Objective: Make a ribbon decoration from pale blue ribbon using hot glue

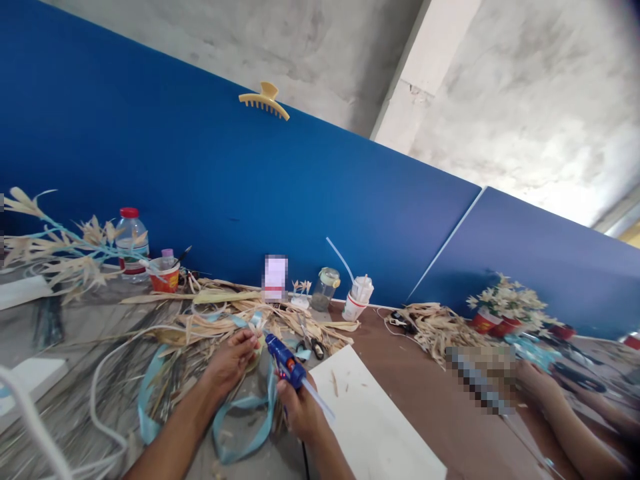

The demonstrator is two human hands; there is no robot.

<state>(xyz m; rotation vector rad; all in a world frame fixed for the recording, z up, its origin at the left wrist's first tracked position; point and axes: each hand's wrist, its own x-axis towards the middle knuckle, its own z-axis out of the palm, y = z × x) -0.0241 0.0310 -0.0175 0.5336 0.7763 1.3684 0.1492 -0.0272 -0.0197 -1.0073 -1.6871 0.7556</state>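
My right hand is wrapped round the handle of a blue glue gun; a translucent glue stick juts from its back end. The gun's tip points up and left, close to my left hand. Those left fingers are pinched on a small pale husk flower, partly hidden by the fingers. A light blue ribbon loops on the table beneath and between my hands. Scissors lie just beyond the gun, among strips of dried husk.
A white board lies right of my hands. White cables curve across the left. A bottle, a red cup, a jar and stacked cups stand along the blue partition. Another person's hands are at the right.
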